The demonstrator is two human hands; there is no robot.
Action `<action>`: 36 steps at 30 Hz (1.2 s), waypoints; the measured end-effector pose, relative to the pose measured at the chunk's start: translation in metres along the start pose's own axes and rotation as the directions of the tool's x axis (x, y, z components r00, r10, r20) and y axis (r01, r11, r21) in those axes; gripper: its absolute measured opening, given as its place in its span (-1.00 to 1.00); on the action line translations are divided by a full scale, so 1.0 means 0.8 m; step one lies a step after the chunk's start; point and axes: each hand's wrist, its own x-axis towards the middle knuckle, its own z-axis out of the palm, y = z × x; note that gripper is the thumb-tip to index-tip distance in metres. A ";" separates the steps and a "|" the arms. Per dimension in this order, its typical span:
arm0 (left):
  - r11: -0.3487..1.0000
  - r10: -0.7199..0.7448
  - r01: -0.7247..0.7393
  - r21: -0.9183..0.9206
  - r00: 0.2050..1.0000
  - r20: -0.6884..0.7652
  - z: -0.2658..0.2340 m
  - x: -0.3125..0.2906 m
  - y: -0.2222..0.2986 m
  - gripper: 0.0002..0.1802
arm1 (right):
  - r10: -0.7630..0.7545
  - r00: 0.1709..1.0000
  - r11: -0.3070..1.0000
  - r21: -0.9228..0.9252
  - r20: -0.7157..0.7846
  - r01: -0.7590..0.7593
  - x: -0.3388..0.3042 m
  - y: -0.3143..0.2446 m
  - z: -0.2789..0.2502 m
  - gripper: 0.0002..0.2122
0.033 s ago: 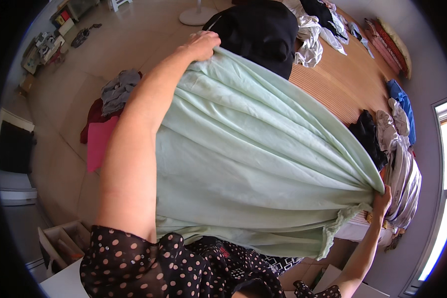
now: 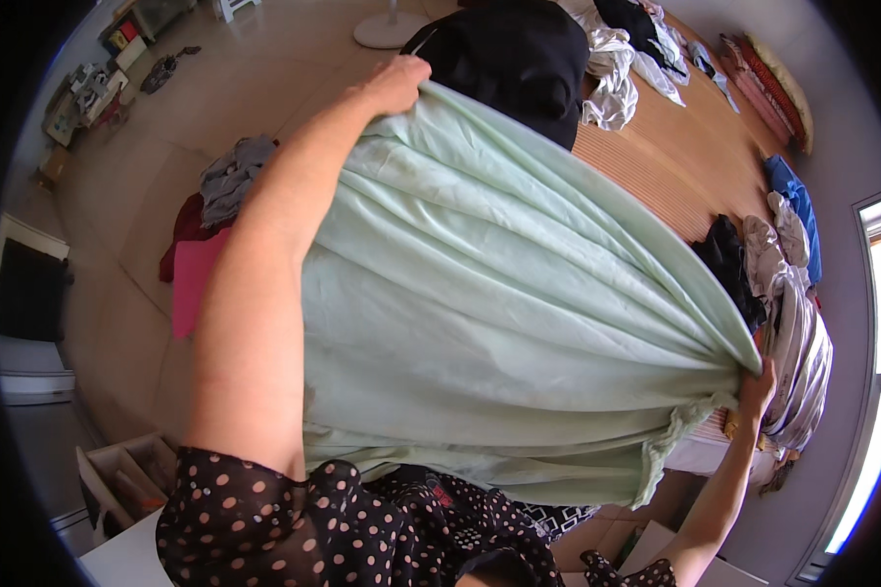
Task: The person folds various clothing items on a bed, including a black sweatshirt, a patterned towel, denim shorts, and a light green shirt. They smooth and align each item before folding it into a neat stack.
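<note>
A large pale green cloth (image 2: 499, 303) is stretched between my two hands and falls in long folds over my front. My left hand (image 2: 397, 86) is closed on its far left corner, raised high with the arm reaching out. At the lower right, my right hand (image 2: 758, 389) grips the other end of the same top edge, where the folds bunch together. A gathered, ruffled edge of the cloth hangs beside that hand. The cloth partly hides my right fingers, and I cannot make out what kind of linen or garment it is.
Behind the cloth is a wooden slatted surface (image 2: 656, 186) with a black bulky item (image 2: 504, 64), white clothes (image 2: 612, 83) and heaped garments (image 2: 788, 323) on it. Grey clothes (image 2: 233, 181) and a pink piece (image 2: 196, 289) lie left of my arm. A window (image 2: 876, 391) is at right.
My left hand has shifted slightly up and left with its corner of the cloth. The right hand has moved a touch right and up. Both still grip it.
</note>
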 end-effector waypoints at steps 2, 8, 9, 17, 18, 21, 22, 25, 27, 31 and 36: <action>0.969 -0.187 0.160 -0.186 0.973 -0.137 -0.049 0.005 0.028 -0.83 | -0.035 0.996 0.999 -0.004 -0.078 0.035 0.035 0.008 0.007 -0.77; 0.986 -0.122 0.031 -0.163 0.799 -0.589 -0.213 -0.055 0.045 -0.81 | 0.054 0.970 0.996 0.079 -0.237 -0.037 0.101 -0.022 0.037 -0.79; 0.981 -0.056 -0.077 -0.180 0.773 -0.632 -0.226 -0.085 0.045 -0.81 | 0.075 0.968 0.991 0.129 -0.239 -0.045 0.086 -0.034 0.030 -0.79; 0.995 -0.039 0.058 0.085 0.976 -0.212 -0.172 -0.541 0.144 -0.64 | -0.146 0.978 0.884 0.424 -0.148 0.196 -0.065 0.008 0.007 -0.74; 0.996 -0.084 0.085 0.008 0.993 -0.087 -0.153 -0.570 0.165 -0.70 | -0.295 0.949 0.914 0.256 -0.111 0.314 -0.079 -0.004 0.003 -0.74; 0.907 -0.193 0.305 -0.290 0.915 0.355 -0.122 -0.586 0.166 -0.73 | -0.302 0.848 0.953 0.157 0.436 0.258 -0.114 -0.018 -0.019 -0.72; 0.910 -0.168 0.218 -0.352 0.972 0.166 -0.111 -0.567 0.145 -0.73 | -0.255 0.811 0.967 0.134 0.527 0.216 -0.117 -0.022 -0.024 -0.67; 0.871 -0.339 0.290 -0.396 0.939 -0.059 -0.108 -0.492 0.108 -0.61 | -0.146 0.670 0.915 0.357 0.728 -0.189 -0.105 -0.059 -0.053 -0.48; 0.832 -0.304 0.249 -0.495 0.952 -0.033 -0.111 -0.448 0.091 -0.42 | -0.142 0.703 0.668 0.592 0.697 -0.451 -0.095 -0.034 -0.060 -0.33; 0.900 -0.232 0.287 -0.327 0.953 0.197 -0.101 -0.411 0.070 -0.16 | -0.075 0.817 0.833 0.486 0.572 -0.264 -0.096 -0.074 -0.037 -0.34; 0.919 -0.207 0.220 -0.326 0.975 0.076 -0.064 -0.439 0.083 -0.13 | -0.288 0.862 0.955 0.194 0.418 0.225 -0.134 -0.101 0.024 -0.51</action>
